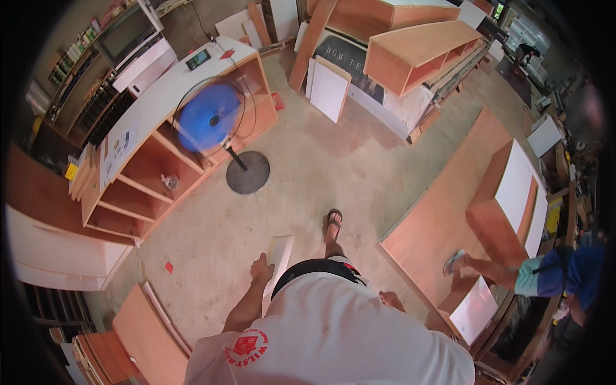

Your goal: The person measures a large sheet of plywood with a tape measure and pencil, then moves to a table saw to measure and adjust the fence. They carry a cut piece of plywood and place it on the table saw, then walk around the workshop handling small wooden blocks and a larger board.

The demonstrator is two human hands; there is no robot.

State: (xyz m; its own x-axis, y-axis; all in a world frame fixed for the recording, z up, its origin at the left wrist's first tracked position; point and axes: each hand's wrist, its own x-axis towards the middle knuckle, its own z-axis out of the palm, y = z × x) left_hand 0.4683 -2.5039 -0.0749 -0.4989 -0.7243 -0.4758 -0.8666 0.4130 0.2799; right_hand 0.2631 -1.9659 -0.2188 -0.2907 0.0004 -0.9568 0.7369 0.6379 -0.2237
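Note:
At my left side I carry a narrow white board [280, 255], my left hand [261, 269] closed on its long edge. Below the hand, my arm and shirt hide part of the board. My right hand [391, 299] hangs low beside my body, partly covered by my white shirt [346, 327]. Only a bit of it shows, and its fingers are too hidden to read. Nothing can be made out in it.
A standing fan [246, 172] with blue blades stands before a long cabinet [154, 151] at the left. Wooden panels [151, 321] lean at lower left. At right, a co-worker [545, 273] stands by a large brown sheet [443, 199] and a box-shaped cabinet [497, 212]. More cabinets [423, 54] stand ahead.

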